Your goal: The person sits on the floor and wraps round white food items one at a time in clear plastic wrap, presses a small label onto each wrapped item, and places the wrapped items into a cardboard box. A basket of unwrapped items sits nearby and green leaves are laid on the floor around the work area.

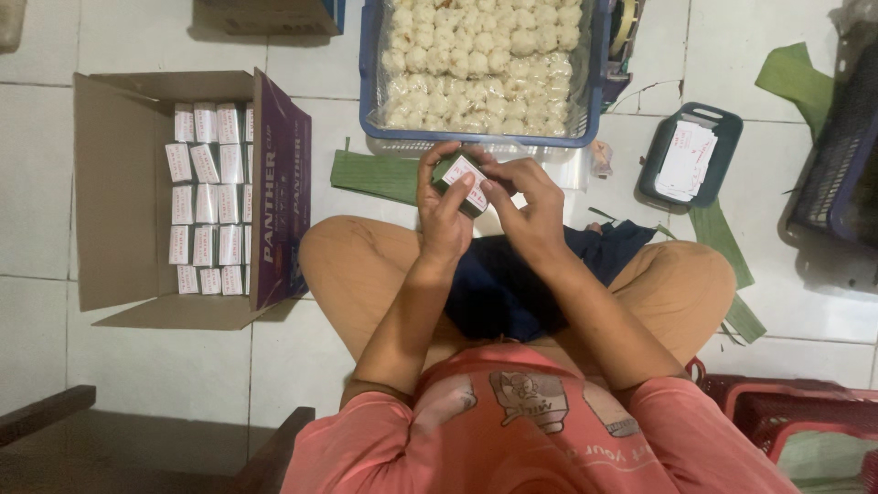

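Ahead, a blue basket [369, 64] of white balls; left, a cardboard box [119, 183] of packets. Left hand [444, 215] and right hand [526, 206] raised together, both pinching one leaf-wrapped packet [460, 181].

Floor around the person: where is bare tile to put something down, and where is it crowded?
Bare tile lies left of the cardboard box and between that box and the blue basket. It is crowded by the right hand: green tray, leaf strips, dark crate, red basket.
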### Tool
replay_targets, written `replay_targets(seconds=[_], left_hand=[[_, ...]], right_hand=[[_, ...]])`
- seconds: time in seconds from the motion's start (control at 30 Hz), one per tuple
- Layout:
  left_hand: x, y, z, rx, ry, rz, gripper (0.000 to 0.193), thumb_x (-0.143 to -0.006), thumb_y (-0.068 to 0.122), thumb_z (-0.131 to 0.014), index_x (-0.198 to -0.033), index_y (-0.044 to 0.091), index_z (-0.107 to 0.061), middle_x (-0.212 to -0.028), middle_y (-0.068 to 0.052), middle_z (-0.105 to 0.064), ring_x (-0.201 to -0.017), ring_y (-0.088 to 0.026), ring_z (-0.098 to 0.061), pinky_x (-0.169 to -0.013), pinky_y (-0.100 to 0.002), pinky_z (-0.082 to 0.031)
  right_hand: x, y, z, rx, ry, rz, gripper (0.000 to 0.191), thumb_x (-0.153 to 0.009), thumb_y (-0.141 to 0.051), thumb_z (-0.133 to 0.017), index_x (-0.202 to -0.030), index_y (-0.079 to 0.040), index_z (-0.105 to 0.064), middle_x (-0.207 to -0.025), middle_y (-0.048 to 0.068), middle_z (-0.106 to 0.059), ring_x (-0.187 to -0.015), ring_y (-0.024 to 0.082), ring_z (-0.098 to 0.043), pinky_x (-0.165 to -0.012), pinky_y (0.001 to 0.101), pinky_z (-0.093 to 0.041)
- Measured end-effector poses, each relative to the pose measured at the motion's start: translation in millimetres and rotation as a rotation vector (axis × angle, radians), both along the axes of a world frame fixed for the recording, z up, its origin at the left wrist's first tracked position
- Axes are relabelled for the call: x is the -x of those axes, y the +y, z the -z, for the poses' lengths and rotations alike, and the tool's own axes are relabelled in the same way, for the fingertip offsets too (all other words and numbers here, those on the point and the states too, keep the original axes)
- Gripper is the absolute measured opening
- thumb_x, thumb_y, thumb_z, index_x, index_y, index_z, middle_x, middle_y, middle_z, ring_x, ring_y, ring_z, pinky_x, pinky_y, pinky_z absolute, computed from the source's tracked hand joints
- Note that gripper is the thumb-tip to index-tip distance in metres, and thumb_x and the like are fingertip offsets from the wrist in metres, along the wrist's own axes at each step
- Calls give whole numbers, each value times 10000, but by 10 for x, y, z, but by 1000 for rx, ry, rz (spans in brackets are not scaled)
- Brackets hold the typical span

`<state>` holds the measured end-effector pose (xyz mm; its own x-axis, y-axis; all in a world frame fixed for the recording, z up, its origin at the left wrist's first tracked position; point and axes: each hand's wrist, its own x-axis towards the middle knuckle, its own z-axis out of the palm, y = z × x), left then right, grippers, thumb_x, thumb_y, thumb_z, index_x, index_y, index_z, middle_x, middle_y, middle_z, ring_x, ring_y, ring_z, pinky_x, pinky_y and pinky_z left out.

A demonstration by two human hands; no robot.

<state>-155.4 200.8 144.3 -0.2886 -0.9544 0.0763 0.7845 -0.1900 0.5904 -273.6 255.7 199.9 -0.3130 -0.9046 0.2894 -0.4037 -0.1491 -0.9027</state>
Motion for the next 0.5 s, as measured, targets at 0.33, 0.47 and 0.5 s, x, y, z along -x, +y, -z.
replay_targets(seconds=[0.33,0.47,0.5], left_hand=[[51,34,-23,-76,51,17,603,-1018,-46,-581,-1559,84,-348,-1303,-179,-585,-1218,-274,-609,-1070,-388,-532],[-7,-32,129,-62,79,146,702,-943,-6,-607,-1588,59,-339,-1408,-194,-565,-1318,-261,-570,-1128,-329,-524],[-2,-62,206,-75,6,137,661,-935,-5,-630,-1545,53,-382,-1399,-141,-562,-1283,-228,-578,-1081,-321,-531]], right_hand=[[-77,37,-21,145,332,-6,269,-968,-33,-743,-1234,-31,-700,-1158,156,-668,-1082,313,-664,-933,394,-554],[28,19,-10,84,460,-93,470,-900,-141,-791,-1314,-17,-606,-1172,192,-632,-1060,385,-610,-924,466,-487],[84,13,-3,39,472,-105,438,-935,-128,-771,-1330,-41,-601,-1194,168,-642,-1091,378,-619,-956,468,-484]])
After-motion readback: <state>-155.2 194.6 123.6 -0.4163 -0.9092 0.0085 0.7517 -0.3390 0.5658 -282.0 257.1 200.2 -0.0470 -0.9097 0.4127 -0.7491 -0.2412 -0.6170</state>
